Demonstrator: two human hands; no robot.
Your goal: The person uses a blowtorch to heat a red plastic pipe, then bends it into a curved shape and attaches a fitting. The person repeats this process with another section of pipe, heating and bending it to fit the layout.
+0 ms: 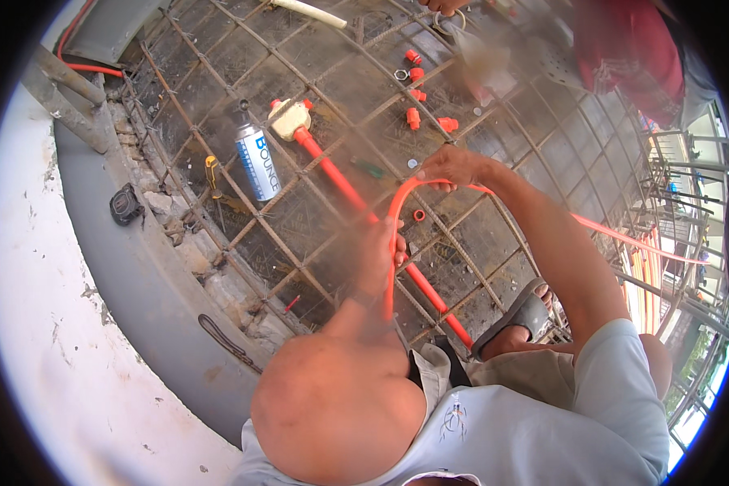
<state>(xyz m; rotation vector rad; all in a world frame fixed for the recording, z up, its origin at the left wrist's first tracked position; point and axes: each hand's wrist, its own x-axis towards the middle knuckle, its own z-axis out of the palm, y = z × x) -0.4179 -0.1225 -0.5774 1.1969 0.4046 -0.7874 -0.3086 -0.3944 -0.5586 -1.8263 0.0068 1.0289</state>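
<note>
**Both hands bend an orange conduit over the rebar mesh**

Far left, a black tape measure (126, 204) sits on the grey curved formwork edge (150, 275), just outside the steel. Moving right onto the rebar mesh (243, 61), a yellow-handled screwdriver (212, 174) lies beside a white-and-blue spray can (257, 163), the can lying tilted on the bars. Just right of the can, a cream junction box (290, 120) with orange fittings caps the far end of a straight orange pipe (344, 190), which runs diagonally down to the near right, passing under the hands.

Now the action: the left hand (378, 257) has its grip clenched around the flexible orange conduit (397, 202), low on the curve, right over the straight pipe. The conduit arcs up and over to the right hand (455, 168), whose fingers grasp it at the top of the bend. From there the conduit trails off to the right, well across the mesh toward the railing. A small orange ring fitting (419, 215) lies on the mesh inside the loop.

Farther off, a scatter of orange couplings (414, 95) rests on the bars. At the far top another person's hand (444, 6) reaches in, red garment beside it. Near right, a foot in a grey sandal (520, 316) stands on the mesh.
</note>
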